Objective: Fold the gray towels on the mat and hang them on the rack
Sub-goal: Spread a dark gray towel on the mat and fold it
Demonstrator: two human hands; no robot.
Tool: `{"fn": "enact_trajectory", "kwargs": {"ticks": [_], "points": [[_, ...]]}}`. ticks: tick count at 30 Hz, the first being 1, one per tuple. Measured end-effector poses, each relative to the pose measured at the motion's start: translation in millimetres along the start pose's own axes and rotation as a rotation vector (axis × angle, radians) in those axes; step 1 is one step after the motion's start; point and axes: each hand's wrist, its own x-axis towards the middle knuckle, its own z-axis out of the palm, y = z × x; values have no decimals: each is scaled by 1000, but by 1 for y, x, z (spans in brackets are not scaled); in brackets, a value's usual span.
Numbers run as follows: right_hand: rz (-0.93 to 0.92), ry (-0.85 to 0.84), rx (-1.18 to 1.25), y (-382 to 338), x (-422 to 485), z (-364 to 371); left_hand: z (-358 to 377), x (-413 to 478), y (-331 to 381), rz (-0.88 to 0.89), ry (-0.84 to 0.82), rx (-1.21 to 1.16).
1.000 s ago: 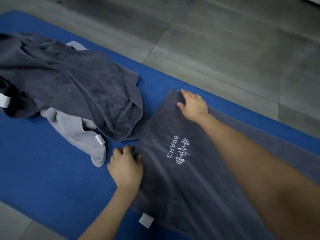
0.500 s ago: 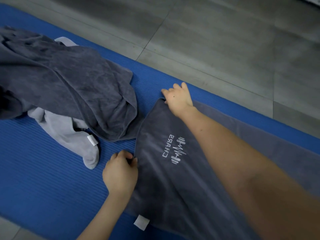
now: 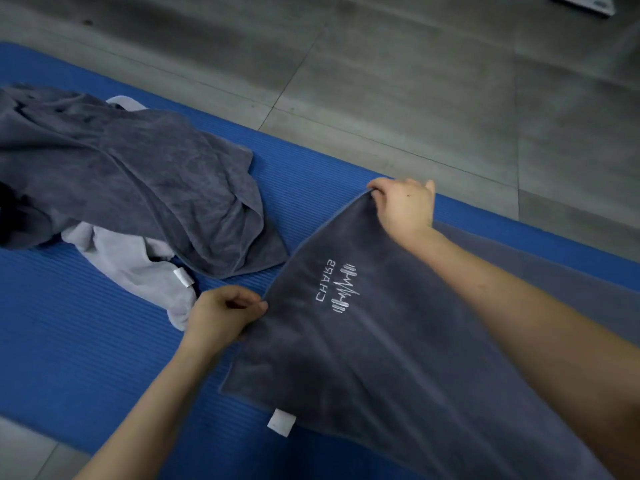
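Your hands now pinch and lift corners they pressed flat before. At left the pile (image 3: 138, 181) lies crumpled, unfolded. Your left hand (image 3: 221, 315) grips the near corner of the towel (image 3: 381, 358), your right hand (image 3: 407, 207) the far one. It lies on the mat (image 3: 86, 341), folding barely begun; rack unseen. Bare floor (image 3: 450, 81) lies beyond the mat's edge.

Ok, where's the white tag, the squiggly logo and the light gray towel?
white tag (image 3: 281, 422): head view, middle of the tag.
logo (image 3: 346, 289): head view, its zigzag stitching.
light gray towel (image 3: 138, 268): head view, its crumpled middle.
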Motion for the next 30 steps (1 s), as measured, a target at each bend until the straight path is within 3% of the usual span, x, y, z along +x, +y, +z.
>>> {"fn": "enact_trajectory", "kwargs": {"ticks": [6,9,14,16,21,27,30], "points": [[411,-203,401,86,-62,-49,25,-15,33,-1,-215,-20],[619,-175,724,119,-96,-91,55,-32,55,55,-391,81],[881,-151,1017,190,-146,-152,120,-73,100,185,-541,265],[957,-55,1135,220,-170,-163,154,-92,117,222,-592,321],[1013,174,1107,305,-227,-158,251,-153,140,145,-787,468],[984,161,1058,404,-263,-144,375,-227,147,-100,-941,483],[950,240,1100,454,-260,-142,440,-266,147,-182,-995,408]]}}
